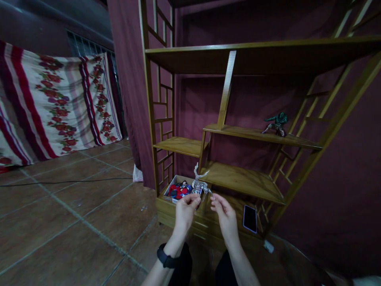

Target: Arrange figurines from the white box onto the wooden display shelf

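A clear, glass-like figurine (200, 185) with thin branching parts at its top is held up in front of the shelf unit. My left hand (187, 208) pinches its lower left part between thumb and fingers. At its right end, my right hand (224, 210) closes its fingertips on a thin limb. Just behind the figurine and to the left stands an open box (167, 197) with red, blue and dark small pieces in it; the figurine hides part of its right side.
The wooden shelf unit (178, 146) has stepped boards. A green-cloaked figure (277, 124) stands on a middle board. Lower right lies a phone (250, 218), with a small pale object (268, 246) on the floor beyond. A black cable (68, 181) crosses the tiles; a floral cloth (59, 107) hangs at left.
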